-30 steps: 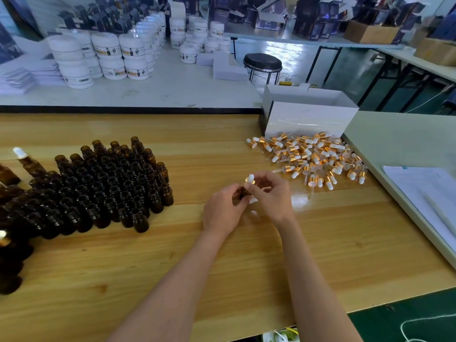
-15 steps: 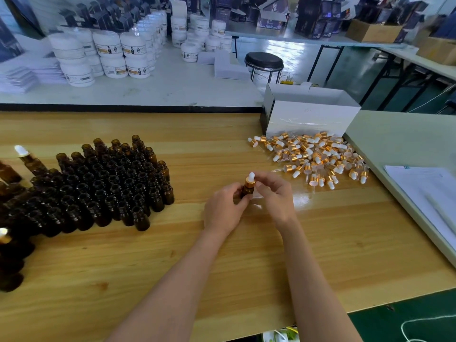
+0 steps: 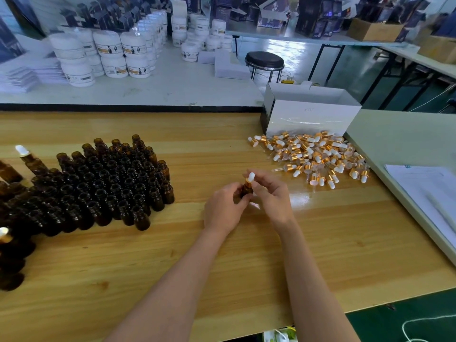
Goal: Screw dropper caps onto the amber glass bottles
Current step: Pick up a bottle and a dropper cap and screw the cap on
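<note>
The small amber glass bottle (image 3: 246,189) in the middle is mostly hidden by the two hands. Only a dark brown bit of it shows between them. On the far left, more brown bottles are cut off by the edge of the picture. There a far capped bottle (image 3: 24,155) and a near capped bottle (image 3: 4,235) wear white tops. The thin tubes in the heap of caps are see-through and hard to make out.

The long table (image 3: 246,267) is smooth yellow wood with a shiny spot just right of the hands. A big bunch of open round amber glass bottles (image 3: 111,183) stands upright on its left side, packed close together. On the far right lies a loose pile of dropper caps (image 3: 315,156) with shiny gold rings and soft white rubber tops. Just behind the pile stands a white cardboard box (image 3: 313,117) with its top open.

The left hand (image 3: 223,209) has its fingers curled round the body of the held bottle, gripping it. The right hand (image 3: 271,197) pinches the dropper cap (image 3: 251,177) on the bottle's neck, and the white top pokes up above the fingertips. The bottle is near the middle of the table, well apart from the bunch and the pile. I cannot tell if it rests on the wood
</note>
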